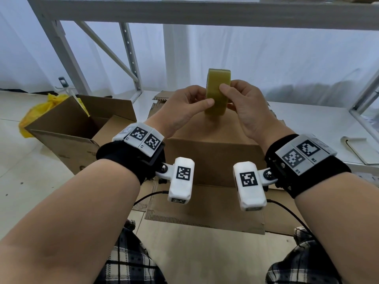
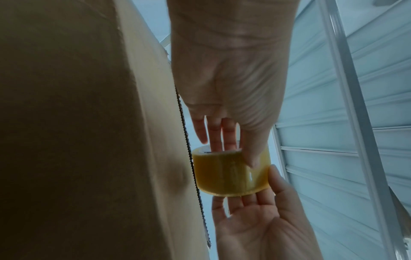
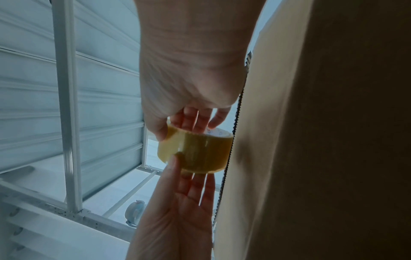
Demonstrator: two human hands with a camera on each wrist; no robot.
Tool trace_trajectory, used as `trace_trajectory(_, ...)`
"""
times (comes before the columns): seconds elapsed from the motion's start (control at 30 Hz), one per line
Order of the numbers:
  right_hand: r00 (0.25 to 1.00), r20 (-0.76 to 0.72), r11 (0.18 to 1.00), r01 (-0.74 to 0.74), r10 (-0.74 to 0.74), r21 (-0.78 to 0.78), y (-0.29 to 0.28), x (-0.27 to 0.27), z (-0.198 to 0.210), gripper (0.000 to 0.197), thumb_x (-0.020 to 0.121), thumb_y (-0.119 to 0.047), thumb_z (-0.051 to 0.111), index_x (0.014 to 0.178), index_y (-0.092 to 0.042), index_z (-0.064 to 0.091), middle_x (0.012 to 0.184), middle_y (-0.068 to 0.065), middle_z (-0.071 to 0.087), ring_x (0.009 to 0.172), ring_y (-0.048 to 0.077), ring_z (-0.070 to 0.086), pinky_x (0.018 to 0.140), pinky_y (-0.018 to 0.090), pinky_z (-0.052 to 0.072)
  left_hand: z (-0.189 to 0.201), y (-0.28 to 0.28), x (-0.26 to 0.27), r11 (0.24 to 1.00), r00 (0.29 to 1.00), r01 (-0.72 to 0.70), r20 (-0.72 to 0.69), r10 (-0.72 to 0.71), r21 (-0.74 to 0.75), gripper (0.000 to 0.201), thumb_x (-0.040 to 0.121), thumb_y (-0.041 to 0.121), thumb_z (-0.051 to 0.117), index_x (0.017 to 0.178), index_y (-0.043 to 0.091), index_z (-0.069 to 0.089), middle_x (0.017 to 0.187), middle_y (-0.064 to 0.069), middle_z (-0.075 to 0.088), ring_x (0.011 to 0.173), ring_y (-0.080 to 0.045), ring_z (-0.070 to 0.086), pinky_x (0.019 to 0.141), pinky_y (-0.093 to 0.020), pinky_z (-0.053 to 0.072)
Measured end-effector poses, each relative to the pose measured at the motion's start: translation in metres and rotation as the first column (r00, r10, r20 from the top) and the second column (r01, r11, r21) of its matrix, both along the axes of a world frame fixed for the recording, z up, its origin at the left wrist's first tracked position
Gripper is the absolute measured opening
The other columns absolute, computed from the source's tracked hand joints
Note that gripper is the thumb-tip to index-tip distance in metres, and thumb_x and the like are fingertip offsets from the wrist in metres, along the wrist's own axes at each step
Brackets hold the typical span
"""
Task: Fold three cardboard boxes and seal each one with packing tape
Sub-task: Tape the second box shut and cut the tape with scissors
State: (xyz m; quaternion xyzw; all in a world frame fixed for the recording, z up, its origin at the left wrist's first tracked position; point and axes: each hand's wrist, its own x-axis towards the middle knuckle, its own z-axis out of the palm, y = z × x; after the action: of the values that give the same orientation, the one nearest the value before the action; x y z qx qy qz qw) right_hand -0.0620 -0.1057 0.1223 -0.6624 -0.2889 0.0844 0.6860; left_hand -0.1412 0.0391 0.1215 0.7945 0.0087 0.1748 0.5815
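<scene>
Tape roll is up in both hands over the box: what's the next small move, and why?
Probably pick at the roll to find and lift the loose end. Both the left hand and right hand hold the tape roll above the closed box, thumbs on its outer face, and no strip is pulled free yet.

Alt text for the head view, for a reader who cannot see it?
Both hands hold a yellowish roll of packing tape upright above a folded cardboard box, the left hand and right hand each pinching it with thumb on its outer face. An open cardboard box with a yellow plastic bag behind it stands at the left.
</scene>
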Motion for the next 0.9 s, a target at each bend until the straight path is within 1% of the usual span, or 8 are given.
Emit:
trace_trajectory(0.07, 0.999, 0.014, 0.999, -0.045, 0.045, -0.011, -0.001, -0.001, -0.001, 0.005, 0.094, -0.016, 0.06, 0.093, -0.015, 0.065, 0.087, 0.0, 0.067, 0.083, 0.008, 0.059, 0.081, 0.023, 0.048, 0.0, 0.0, 0.001, 0.998, 0.998, -0.06, 0.014, 0.061, -0.028, 0.01, 0.091, 0.018, 0.063, 0.097, 0.01, 0.063, 0.092, -0.008, 0.064, 0.087, -0.014, 0.061, 0.092, -0.032, 0.05)
trace_trajectory(0.17, 0.992, 0.093, 0.994, -0.078, 0.085, -0.075, -0.002, -0.002, -0.003, 0.01, 0.092, -0.012, 0.061, 0.098, -0.018, 0.067, 0.081, -0.011, 0.069, 0.077, 0.0, 0.06, 0.075, 0.014, 0.048, 0.002, 0.001, 0.003, 0.99, 0.992, -0.123, 0.02, 0.125, -0.073, 0.009, 0.093, 0.021, 0.059, 0.096, 0.013, 0.061, 0.088, -0.004, 0.063, 0.082, -0.009, 0.059, 0.086, -0.027, 0.052)
trace_trajectory(0.33, 0.971, 0.191, 0.974, -0.101, 0.141, -0.205, -0.004, -0.002, -0.004, 0.024, 0.092, -0.012, 0.062, 0.116, -0.012, 0.068, 0.102, 0.005, 0.072, 0.095, 0.014, 0.065, 0.092, 0.025, 0.051, 0.004, 0.004, 0.007, 0.962, 0.98, -0.198, -0.022, 0.198, -0.187, 0.017, 0.095, 0.029, 0.055, 0.097, 0.013, 0.062, 0.081, 0.001, 0.063, 0.072, -0.007, 0.057, 0.078, -0.024, 0.05)
trace_trajectory(0.4, 0.961, 0.213, 0.96, -0.119, 0.175, -0.252, -0.006, -0.002, -0.004, 0.028, 0.092, -0.011, 0.062, 0.12, -0.012, 0.067, 0.107, 0.002, 0.072, 0.1, 0.008, 0.065, 0.095, 0.023, 0.049, 0.005, 0.005, 0.007, 0.937, 0.977, -0.212, -0.039, 0.209, -0.278, 0.016, 0.094, 0.029, 0.055, 0.092, 0.014, 0.062, 0.079, 0.001, 0.063, 0.072, -0.011, 0.056, 0.078, -0.028, 0.049)
trace_trajectory(0.5, 0.937, 0.246, 0.932, -0.163, 0.249, -0.323, -0.008, -0.001, -0.004, 0.027, 0.093, -0.012, 0.061, 0.118, -0.018, 0.069, 0.111, -0.005, 0.071, 0.109, 0.009, 0.062, 0.104, 0.034, 0.044, 0.008, 0.006, 0.008, 0.886, 0.966, -0.259, -0.077, 0.248, -0.385, 0.018, 0.093, 0.031, 0.056, 0.085, 0.016, 0.062, 0.074, 0.002, 0.061, 0.073, -0.015, 0.055, 0.074, -0.029, 0.047)
trace_trajectory(0.63, 0.92, 0.289, 0.908, -0.138, 0.266, -0.395, -0.009, 0.002, -0.004, 0.026, 0.092, -0.012, 0.062, 0.115, -0.018, 0.07, 0.109, -0.006, 0.071, 0.108, 0.006, 0.062, 0.109, 0.037, 0.04, 0.007, 0.009, 0.009, 0.818, 0.95, -0.312, -0.169, 0.263, -0.482, 0.024, 0.09, 0.035, 0.061, 0.087, 0.012, 0.062, 0.081, -0.005, 0.059, 0.075, -0.018, 0.054, 0.068, -0.028, 0.047)
trace_trajectory(0.77, 0.927, 0.279, 0.917, -0.137, 0.252, -0.376, -0.006, -0.001, -0.006, 0.019, 0.092, -0.015, 0.062, 0.109, -0.014, 0.07, 0.104, -0.001, 0.072, 0.102, 0.009, 0.064, 0.102, 0.032, 0.045, 0.008, 0.009, 0.006, 0.793, 0.986, -0.166, -0.079, 0.147, -0.586, 0.021, 0.093, 0.027, 0.06, 0.094, 0.006, 0.061, 0.08, -0.006, 0.067, 0.077, -0.018, 0.063, 0.076, -0.031, 0.053)
trace_trajectory(0.9, 0.958, 0.25, 0.965, -0.077, 0.141, -0.251, 0.0, -0.005, -0.006, 0.01, 0.093, -0.014, 0.06, 0.098, -0.012, 0.068, 0.092, 0.004, 0.07, 0.087, 0.011, 0.063, 0.085, 0.02, 0.05, 0.011, 0.006, 0.001, 0.858, 0.997, -0.075, -0.03, 0.069, -0.509, 0.021, 0.095, 0.025, 0.057, 0.098, 0.004, 0.059, 0.082, -0.004, 0.071, 0.074, -0.014, 0.067, 0.076, -0.027, 0.056)
